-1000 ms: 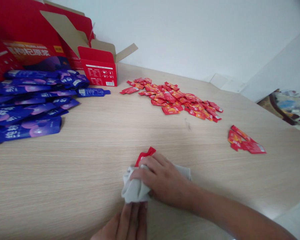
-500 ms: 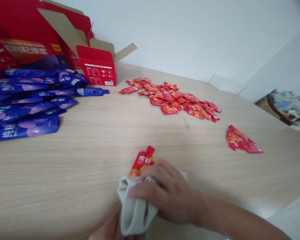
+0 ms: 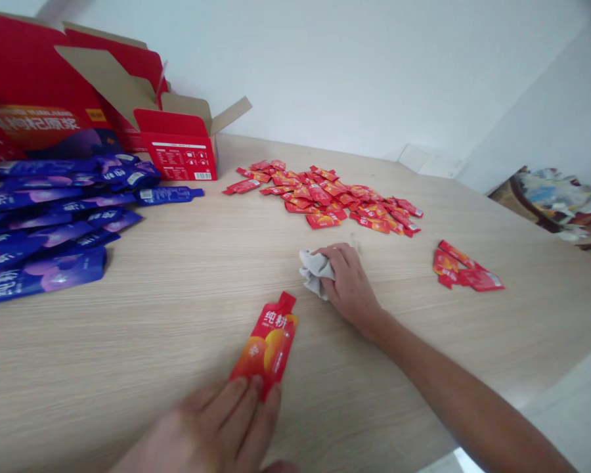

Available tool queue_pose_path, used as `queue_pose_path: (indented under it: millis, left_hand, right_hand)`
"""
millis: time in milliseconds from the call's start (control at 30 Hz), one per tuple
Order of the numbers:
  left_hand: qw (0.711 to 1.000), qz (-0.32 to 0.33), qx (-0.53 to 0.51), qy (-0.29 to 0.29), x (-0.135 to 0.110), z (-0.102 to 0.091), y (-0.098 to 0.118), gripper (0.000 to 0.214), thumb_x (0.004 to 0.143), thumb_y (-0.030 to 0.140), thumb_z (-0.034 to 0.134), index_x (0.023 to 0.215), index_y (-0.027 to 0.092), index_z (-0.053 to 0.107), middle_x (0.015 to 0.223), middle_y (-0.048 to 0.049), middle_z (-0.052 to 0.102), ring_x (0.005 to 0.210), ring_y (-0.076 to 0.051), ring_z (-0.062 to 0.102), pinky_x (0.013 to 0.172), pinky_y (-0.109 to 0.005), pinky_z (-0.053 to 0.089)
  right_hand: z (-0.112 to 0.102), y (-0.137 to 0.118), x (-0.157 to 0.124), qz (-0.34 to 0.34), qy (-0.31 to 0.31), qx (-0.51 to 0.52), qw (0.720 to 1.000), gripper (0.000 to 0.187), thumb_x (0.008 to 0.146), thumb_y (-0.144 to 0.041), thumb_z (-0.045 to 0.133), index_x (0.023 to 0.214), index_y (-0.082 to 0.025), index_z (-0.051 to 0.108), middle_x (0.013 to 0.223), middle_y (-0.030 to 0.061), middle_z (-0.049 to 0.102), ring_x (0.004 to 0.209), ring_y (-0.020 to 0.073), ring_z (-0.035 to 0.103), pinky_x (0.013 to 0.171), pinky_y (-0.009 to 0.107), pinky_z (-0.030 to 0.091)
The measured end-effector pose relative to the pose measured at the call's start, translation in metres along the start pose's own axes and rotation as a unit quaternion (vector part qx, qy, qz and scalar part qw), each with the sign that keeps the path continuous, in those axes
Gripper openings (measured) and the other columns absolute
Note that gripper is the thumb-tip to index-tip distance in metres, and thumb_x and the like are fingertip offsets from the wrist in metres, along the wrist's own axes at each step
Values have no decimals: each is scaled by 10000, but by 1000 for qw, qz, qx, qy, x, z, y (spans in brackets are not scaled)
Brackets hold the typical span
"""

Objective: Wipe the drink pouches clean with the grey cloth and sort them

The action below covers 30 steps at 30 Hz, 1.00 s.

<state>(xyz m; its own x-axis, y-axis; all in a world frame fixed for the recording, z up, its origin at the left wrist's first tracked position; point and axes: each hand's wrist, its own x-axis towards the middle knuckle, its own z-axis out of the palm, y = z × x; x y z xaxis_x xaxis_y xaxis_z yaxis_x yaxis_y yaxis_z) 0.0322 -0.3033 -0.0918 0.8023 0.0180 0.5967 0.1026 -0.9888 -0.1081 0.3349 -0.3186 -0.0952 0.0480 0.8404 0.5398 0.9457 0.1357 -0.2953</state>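
In the lower middle, a red sachet (image 3: 270, 345) with orange fruit printed on it points its narrow spout end away from me. The fingers of my left hand (image 3: 221, 420) press on its near end, covering the bottom edge; that thumb is mostly hidden. My right hand (image 3: 347, 279) is closed around a crumpled light grey cloth (image 3: 316, 270), up and to the right of the sachet and apart from it. Just beyond the cloth lies a loose pile of similar red sachets (image 3: 332, 194).
Several red sachets (image 3: 465, 269) lie at the right. Dark blue pouches (image 3: 44, 272) are heaped at the left, before a large red box (image 3: 24, 59) and a small open red carton (image 3: 182, 154). A white wall (image 3: 325, 79) borders the far side of the wooden table (image 3: 142, 361).
My right hand has moved the cloth off the sachet, away from me and to the right. The sachet's printed front and my left fingers on its near end now show.
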Motion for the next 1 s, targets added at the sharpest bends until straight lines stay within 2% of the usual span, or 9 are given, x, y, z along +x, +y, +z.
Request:
queue_pose_path:
  millis: [67,100,233,367,533,667,800,900,1000]
  left_hand:
    - [998,-21,-60,-21,20,-7,-25,314,1079,418,498,1059,186,708,801,10,731,689,-167,666,635,-319,493]
    - [993,-48,-87,-59,28,-7,-37,291,1078,404,498,1058,199,704,801,10,712,697,-172,657,644,-319,499]
    - [954,-196,-122,-189,50,15,-68,406,1079,507,442,1170,183,669,1075,-82,703,984,-249,683,864,-405,554]
    - [936,-237,-120,-229,62,39,-68,464,1035,583,501,1148,168,673,1085,-99,654,989,-269,669,879,-430,551]
    - [914,-266,-167,-255,73,47,-63,387,963,511,656,1151,172,668,1048,-78,683,913,-256,691,819,-383,540]
    - [899,-284,-242,-228,83,43,-68,238,920,421,720,1019,215,657,869,25,698,764,-160,672,691,-262,501]
    - [907,-314,-263,-97,90,22,-73,236,977,443,651,988,208,641,799,31,664,701,-126,622,641,-244,480]
    - [918,-273,-287,-17,82,1,-72,234,962,420,697,859,211,673,864,-13,686,796,-150,655,708,-279,518]
    - [935,-181,-303,-34,58,-11,-67,101,980,280,688,891,253,728,983,-18,714,992,-174,680,870,-321,536]
  right_hand:
    - [-1,7,0,23,54,33,998,324,952,-110,519,1265,-182,567,1215,142,589,1149,302,558,1027,480,480]
    - [0,11,0,34,71,44,996,301,964,-129,508,1254,-188,563,1198,136,594,1139,297,563,1018,480,484]
    - [6,22,1,60,94,58,992,235,1012,-198,472,1236,-206,544,1157,123,598,1102,286,574,983,480,498]
    - [10,25,0,57,86,67,992,234,1021,-213,473,1244,-200,542,1146,119,598,1105,281,582,987,469,499]
    - [10,24,-3,49,66,82,993,255,996,-184,494,1243,-182,560,1152,124,612,1115,286,592,1000,462,502]
    - [9,22,-4,52,56,89,993,279,971,-153,510,1242,-173,577,1164,130,621,1109,290,594,1004,466,505]
    - [8,21,-5,53,45,97,993,287,959,-128,512,1234,-149,588,1155,140,629,1102,295,593,999,464,506]
    - [7,21,-5,56,41,101,992,284,959,-128,516,1233,-137,589,1165,150,625,1113,304,584,1012,475,498]
    - [7,21,-5,60,40,104,992,289,958,-131,520,1238,-140,588,1170,151,620,1119,307,580,1018,479,493]
